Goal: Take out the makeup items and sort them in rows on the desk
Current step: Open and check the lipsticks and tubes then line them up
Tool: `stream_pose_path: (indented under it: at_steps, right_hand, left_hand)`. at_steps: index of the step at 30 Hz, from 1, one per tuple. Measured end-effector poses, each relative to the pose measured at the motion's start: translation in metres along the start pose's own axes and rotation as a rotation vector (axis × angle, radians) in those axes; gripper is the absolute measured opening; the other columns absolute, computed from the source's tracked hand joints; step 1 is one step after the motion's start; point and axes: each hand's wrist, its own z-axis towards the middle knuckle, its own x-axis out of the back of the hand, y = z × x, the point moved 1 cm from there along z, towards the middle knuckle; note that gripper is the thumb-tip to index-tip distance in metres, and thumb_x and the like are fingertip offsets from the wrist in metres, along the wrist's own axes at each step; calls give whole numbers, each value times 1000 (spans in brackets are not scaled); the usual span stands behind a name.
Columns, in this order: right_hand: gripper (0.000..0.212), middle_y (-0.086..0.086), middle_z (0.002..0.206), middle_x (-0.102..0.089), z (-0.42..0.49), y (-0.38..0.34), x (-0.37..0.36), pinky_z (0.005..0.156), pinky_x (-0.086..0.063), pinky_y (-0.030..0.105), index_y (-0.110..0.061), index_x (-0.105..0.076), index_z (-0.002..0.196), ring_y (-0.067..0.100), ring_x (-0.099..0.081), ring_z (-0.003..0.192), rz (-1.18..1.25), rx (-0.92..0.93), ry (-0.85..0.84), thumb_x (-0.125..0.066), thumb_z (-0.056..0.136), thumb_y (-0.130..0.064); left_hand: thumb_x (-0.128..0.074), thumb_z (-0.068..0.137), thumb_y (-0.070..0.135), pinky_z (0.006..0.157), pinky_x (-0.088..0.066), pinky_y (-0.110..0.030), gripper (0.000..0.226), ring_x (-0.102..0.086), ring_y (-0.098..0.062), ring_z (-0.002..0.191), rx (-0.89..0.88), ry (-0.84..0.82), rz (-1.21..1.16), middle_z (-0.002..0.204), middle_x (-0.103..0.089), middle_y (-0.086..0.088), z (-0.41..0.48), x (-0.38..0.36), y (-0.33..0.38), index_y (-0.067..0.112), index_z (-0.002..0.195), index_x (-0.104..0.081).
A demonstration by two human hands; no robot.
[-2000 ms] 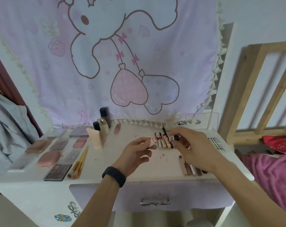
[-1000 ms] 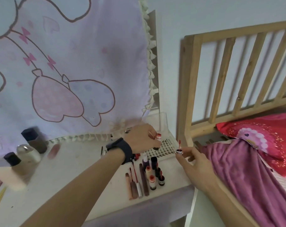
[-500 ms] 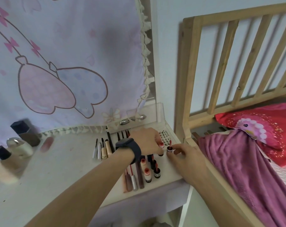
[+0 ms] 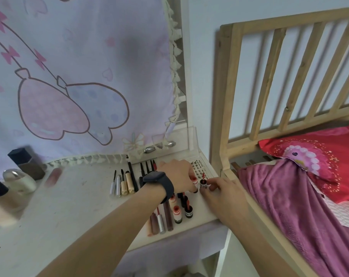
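I see left hand (image 4: pixel 177 174) gripping white tube (image 4: pixel 194 179), right hand (image 4: pixel 223 194) pinching black-banded tube (image 4: pixel 203 184); both now lowered onto desk (image 4: pixel 69 206), extending lip row (image 4: pixel 186 208).

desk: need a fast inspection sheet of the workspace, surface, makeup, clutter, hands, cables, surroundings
surface: white desk, faint scuffs, makeup laid out at both ends
job's things: back row of slim wands; front row of lip tubes lying flat, small pots standing beside them; bottles at the left, blurred
clutter: clear plastic stand at the back corner
grips: left hand curls round a red-and-white tube; right hand pinches a black-banded tube, held upright
cables: nothing seen
surroundings: cartoon cloth behind; wooden bed rail and purple blanket to the right
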Motion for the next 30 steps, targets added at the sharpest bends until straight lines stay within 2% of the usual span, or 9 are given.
stream_pose_path:
  at_steps: [11, 16, 20, 23, 27, 30]
  right_hand:
    - [28, -24, 88, -60, 1, -2, 1, 93, -45, 36, -40, -69, 109, 9, -48, 98, -13, -3, -21, -66, 85, -54]
    - [32, -23, 93, -63, -3, -2, 19, 85, -40, 24, -34, -68, 116, 4, -50, 99, 61, 22, -107, -71, 86, -43]
    - [28, -20, 98, -66, -12, -7, 45, 80, -39, 14, -30, -68, 115, 2, -58, 98, 105, 60, -91, -73, 88, -30]
    - [23, -22, 100, -66, -23, -30, 60, 83, -41, 16, -32, -71, 111, -1, -58, 97, 117, 151, -37, -71, 89, -27]
    - [18, -28, 103, -64, -43, -84, 64, 83, -35, 2, -36, -72, 104, -15, -52, 101, 124, 343, -21, -70, 89, -26]
    - [18, -30, 103, -60, -60, -128, 49, 85, -32, -1, -38, -72, 102, -13, -51, 102, 150, 440, -70, -69, 90, -24]
  left_hand:
    - [-73, 77, 41, 83, -31, -35, 31, -63, -20, 93, -9, -2, 58, 97, -69, 7, -2, 0, 2, 28, 103, -64]
    - [-71, 78, 51, 78, -44, -31, 35, -63, -17, 97, -6, 10, -1, 106, -67, 9, -10, 17, -6, 33, 107, -62]
    - [-60, 88, 53, 93, -49, -35, 24, -62, -12, 103, 0, 132, -125, 114, -67, 15, -33, 46, -21, 38, 106, -60]
    - [-57, 92, 48, 91, -49, -31, 22, -62, -7, 99, 19, 274, -276, 111, -64, 23, -64, 65, -42, 37, 110, -61]
    - [-53, 96, 43, 91, -51, -34, 21, -60, -8, 101, 108, 479, -393, 110, -65, 19, -111, 66, -84, 36, 114, -62]
    - [-53, 96, 43, 94, -49, -35, 23, -58, -9, 106, 215, 485, -356, 113, -62, 17, -143, 46, -124, 38, 118, -60]
